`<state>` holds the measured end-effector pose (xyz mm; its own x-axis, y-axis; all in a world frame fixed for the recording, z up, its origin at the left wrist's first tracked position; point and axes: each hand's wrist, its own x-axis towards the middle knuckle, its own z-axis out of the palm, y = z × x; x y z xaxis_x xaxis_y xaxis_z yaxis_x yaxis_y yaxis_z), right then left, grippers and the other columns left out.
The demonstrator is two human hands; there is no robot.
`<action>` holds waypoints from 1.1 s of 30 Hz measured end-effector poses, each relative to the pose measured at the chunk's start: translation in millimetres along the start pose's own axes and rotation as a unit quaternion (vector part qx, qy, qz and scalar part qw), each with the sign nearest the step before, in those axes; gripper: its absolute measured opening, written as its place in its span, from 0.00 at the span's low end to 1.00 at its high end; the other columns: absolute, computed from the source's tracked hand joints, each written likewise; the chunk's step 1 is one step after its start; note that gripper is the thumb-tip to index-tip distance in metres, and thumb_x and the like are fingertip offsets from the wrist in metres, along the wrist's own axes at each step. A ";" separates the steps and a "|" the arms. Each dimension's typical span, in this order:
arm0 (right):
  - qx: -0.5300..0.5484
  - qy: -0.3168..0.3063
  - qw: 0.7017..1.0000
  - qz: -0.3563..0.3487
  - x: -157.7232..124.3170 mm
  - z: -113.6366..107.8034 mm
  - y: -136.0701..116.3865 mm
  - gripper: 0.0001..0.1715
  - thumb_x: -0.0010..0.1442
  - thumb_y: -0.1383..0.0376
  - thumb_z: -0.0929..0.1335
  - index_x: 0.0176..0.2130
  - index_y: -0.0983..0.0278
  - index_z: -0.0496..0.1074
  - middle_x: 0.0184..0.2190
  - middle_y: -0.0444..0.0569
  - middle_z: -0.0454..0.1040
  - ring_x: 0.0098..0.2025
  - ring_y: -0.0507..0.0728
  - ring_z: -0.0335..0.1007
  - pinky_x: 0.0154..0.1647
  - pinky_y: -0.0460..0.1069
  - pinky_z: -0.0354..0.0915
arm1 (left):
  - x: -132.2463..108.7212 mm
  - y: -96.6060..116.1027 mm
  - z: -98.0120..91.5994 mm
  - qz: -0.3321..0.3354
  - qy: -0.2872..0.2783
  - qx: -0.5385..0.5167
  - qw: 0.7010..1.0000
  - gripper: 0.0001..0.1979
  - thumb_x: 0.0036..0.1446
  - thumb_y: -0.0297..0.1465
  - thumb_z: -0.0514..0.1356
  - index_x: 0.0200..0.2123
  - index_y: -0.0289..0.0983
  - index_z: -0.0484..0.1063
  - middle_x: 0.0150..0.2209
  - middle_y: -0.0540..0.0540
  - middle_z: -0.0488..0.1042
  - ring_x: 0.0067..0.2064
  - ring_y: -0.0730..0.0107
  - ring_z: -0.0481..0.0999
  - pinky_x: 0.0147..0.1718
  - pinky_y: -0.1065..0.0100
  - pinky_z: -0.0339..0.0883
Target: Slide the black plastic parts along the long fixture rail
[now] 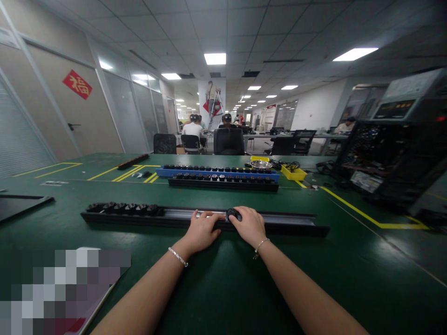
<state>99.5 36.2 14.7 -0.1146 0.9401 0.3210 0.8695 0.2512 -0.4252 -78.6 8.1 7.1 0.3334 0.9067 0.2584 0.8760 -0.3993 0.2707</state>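
Across the middle of the green table (223, 288), a long black rail (296, 230) lies crosswise in front of the person. A row of small black pieces (131, 208) fills its left end; much of its pale channel is bare on both sides of the hands. Right hand (249, 225): thumb and fingers pinch a single black piece (233, 214), located over the channel near the rail's midpoint. Left hand (205, 230): fingers stretch over the channel, with the forefinger's tip close beside that piece and the thumb at the near wall; whether it grips the rail cannot be told. Each wrist bears a silvery bracelet (178, 257). Beyond, a blue rail (162, 172) and a shorter black rail (223, 184) lie close together, both carrying rows of dark pieces. To their right are a metal bowl (260, 164) and a yellow tray (294, 174). Background: seated people (191, 127) and a ladder (216, 103).
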 end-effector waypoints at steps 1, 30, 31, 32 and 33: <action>0.000 0.001 1.000 0.007 0.3 0.1 -1.3 0.22 0.55 0.51 0.62 0.46 0.56 0.71 0.48 0.47 0.71 0.51 0.59 0.62 0.51 0.55 0.54 | -0.1 -0.1 -0.1 0.001 -0.002 0.000 1.000 0.21 0.53 0.31 0.56 0.51 0.48 0.61 0.51 0.48 0.70 0.56 0.60 0.61 0.57 0.40 0.34; 0.003 0.061 0.997 0.039 -2.5 5.7 -4.4 0.18 0.55 0.58 0.62 0.41 0.64 0.72 0.42 0.51 0.73 0.46 0.56 0.65 0.46 0.49 0.55 | -0.6 -1.4 3.2 0.012 0.011 0.022 1.000 0.21 0.52 0.33 0.58 0.50 0.49 0.61 0.49 0.49 0.71 0.55 0.59 0.63 0.57 0.39 0.35; 0.002 0.063 0.997 0.039 -2.6 5.7 -4.0 0.18 0.55 0.58 0.62 0.41 0.64 0.72 0.42 0.51 0.73 0.45 0.56 0.64 0.46 0.49 0.55 | -0.5 -1.4 3.3 0.012 0.012 0.023 1.000 0.21 0.52 0.34 0.58 0.50 0.49 0.61 0.49 0.49 0.71 0.55 0.59 0.63 0.57 0.39 0.35; 0.000 0.065 0.997 0.039 -2.7 5.7 -3.6 0.17 0.55 0.59 0.62 0.40 0.64 0.72 0.42 0.51 0.73 0.45 0.56 0.64 0.46 0.49 0.55 | -0.5 -1.3 3.3 0.011 0.012 0.025 1.000 0.21 0.52 0.34 0.58 0.50 0.49 0.61 0.49 0.49 0.71 0.55 0.59 0.63 0.57 0.39 0.35; -0.001 0.067 0.997 0.039 -2.9 5.7 -3.2 0.17 0.55 0.59 0.62 0.40 0.64 0.72 0.42 0.51 0.73 0.45 0.56 0.64 0.46 0.49 0.55 | -0.5 -1.3 3.4 0.010 0.012 0.026 1.000 0.21 0.52 0.34 0.58 0.51 0.49 0.61 0.49 0.49 0.71 0.55 0.59 0.63 0.57 0.39 0.35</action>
<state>94.3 34.0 10.3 0.0182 0.9179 0.3965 0.8747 0.1775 -0.4510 -78.7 8.6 3.5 0.3437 0.8948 0.2850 0.8862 -0.4094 0.2168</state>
